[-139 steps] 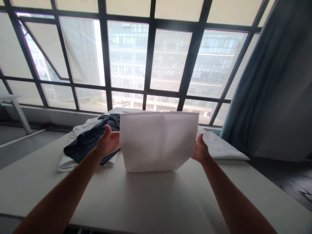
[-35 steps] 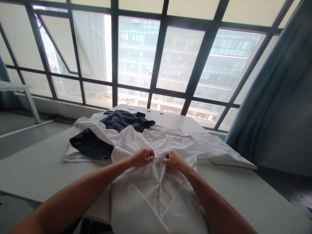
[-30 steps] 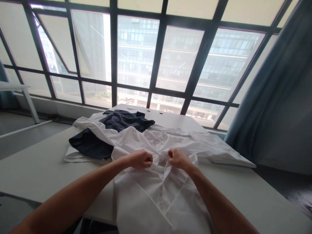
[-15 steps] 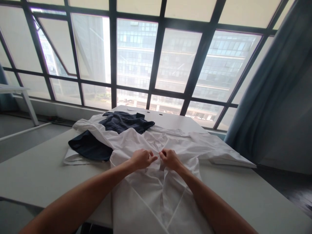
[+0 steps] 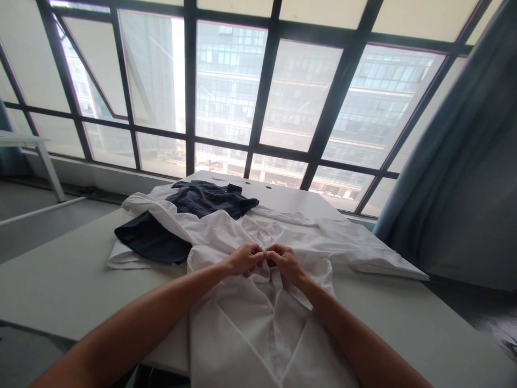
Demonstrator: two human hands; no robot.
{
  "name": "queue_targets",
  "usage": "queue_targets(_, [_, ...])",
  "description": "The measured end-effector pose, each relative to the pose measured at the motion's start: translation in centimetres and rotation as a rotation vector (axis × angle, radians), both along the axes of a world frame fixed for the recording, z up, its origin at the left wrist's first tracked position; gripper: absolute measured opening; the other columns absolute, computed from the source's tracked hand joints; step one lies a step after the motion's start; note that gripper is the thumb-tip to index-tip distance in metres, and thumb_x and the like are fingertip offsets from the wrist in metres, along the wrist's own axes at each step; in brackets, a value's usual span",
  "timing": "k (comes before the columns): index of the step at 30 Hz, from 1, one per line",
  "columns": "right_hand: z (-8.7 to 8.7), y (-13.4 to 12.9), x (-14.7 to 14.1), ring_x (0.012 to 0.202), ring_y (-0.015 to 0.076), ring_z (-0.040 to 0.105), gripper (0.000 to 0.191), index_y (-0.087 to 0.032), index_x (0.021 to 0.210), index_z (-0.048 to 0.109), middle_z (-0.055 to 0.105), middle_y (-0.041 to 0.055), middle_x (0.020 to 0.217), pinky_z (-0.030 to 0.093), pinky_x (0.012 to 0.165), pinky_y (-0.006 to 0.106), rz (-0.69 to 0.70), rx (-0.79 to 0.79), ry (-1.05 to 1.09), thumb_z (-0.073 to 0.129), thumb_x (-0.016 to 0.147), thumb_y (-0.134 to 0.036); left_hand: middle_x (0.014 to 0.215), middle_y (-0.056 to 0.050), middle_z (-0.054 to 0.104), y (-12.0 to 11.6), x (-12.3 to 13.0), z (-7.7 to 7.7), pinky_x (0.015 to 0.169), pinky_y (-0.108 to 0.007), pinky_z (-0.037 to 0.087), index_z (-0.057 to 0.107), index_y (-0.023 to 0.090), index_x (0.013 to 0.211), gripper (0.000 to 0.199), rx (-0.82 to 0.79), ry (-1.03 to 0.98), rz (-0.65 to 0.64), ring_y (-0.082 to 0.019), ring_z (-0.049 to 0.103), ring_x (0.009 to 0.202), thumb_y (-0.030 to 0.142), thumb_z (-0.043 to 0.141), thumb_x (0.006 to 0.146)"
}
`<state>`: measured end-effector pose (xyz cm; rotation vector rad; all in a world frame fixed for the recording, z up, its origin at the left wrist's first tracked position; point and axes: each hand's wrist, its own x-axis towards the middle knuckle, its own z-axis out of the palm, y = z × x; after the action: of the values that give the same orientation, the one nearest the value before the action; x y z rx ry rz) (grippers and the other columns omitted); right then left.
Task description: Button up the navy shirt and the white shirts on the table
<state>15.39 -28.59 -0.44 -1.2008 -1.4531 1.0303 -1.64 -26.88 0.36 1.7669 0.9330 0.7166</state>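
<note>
A long white coat lies spread on the table, its front facing up and its lower part reaching toward me. Both my hands meet over its front opening, fingertips almost touching. My left hand is closed in a pinch on the left side of the opening. Thumb and fingers of my right hand pinch the coat's other front edge. Any button between the fingertips is too small to make out. One sleeve of the coat stretches out to the right.
Dark navy clothing is heaped behind the coat, and another navy piece lies at its left. The white table extends to both sides. Beyond stand large windows, a blue-grey curtain on the right and another table at far left.
My two hands have come closer together at the coat's front. My left fingers, looser before, are now bent in toward the right hand. The view has shifted slightly.
</note>
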Motion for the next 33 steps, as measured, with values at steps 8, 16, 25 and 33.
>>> queue_targets(8, [0.2, 0.0, -0.1, 0.057, 0.0152, 0.06, 0.015, -0.015, 0.065, 0.067, 0.065, 0.0012, 0.057, 0.047, 0.056, 0.025, -0.005, 0.006, -0.009, 0.064, 0.063, -0.03, 0.057, 0.005, 0.054, 0.8, -0.4, -0.7, 0.037, -0.014, 0.032, 0.056, 0.015, 0.082, 0.014, 0.054, -0.033, -0.06, -0.007, 0.049, 0.041, 0.029, 0.054, 0.079])
queue_targets(16, [-0.7, 0.6, 1.0, 0.059, 0.0136, 0.059, 0.022, -0.014, 0.07, 0.071, 0.067, 0.0027, 0.065, 0.047, 0.058, 0.023, 0.094, 0.095, -0.268, 0.058, 0.072, -0.032, 0.052, 0.007, 0.052, 0.9, -0.8, -1.0, 0.043, -0.017, 0.033, 0.054, 0.016, 0.08, 0.009, 0.093, -0.034, -0.11, -0.006, 0.042, 0.04, 0.024, 0.052, 0.078])
queue_targets(25, [0.2, -0.2, 1.0, 0.055, 0.0109, 0.052, 0.021, -0.013, 0.072, 0.072, 0.064, 0.0004, 0.061, 0.038, 0.054, 0.02, 0.159, 0.242, -0.434, 0.054, 0.075, -0.024, 0.058, 0.006, 0.051, 1.6, -1.3, -0.9, 0.044, -0.017, 0.034, 0.053, 0.016, 0.08, 0.016, 0.086, 0.036, -0.19, -0.007, 0.045, 0.045, 0.031, 0.056, 0.076])
queue_targets(33, [0.1, 0.2, 0.5, 0.06, 0.0116, 0.053, 0.021, -0.014, 0.068, 0.072, 0.062, 0.0002, 0.059, 0.032, 0.057, 0.021, 0.008, 0.362, -0.732, 0.052, 0.073, -0.017, 0.057, 0.005, 0.05, -0.1, -0.9, 0.3, 0.045, -0.018, 0.03, 0.055, 0.016, 0.074, 0.015, 0.056, 0.138, -0.39, -0.007, 0.041, 0.047, 0.03, 0.059, 0.073])
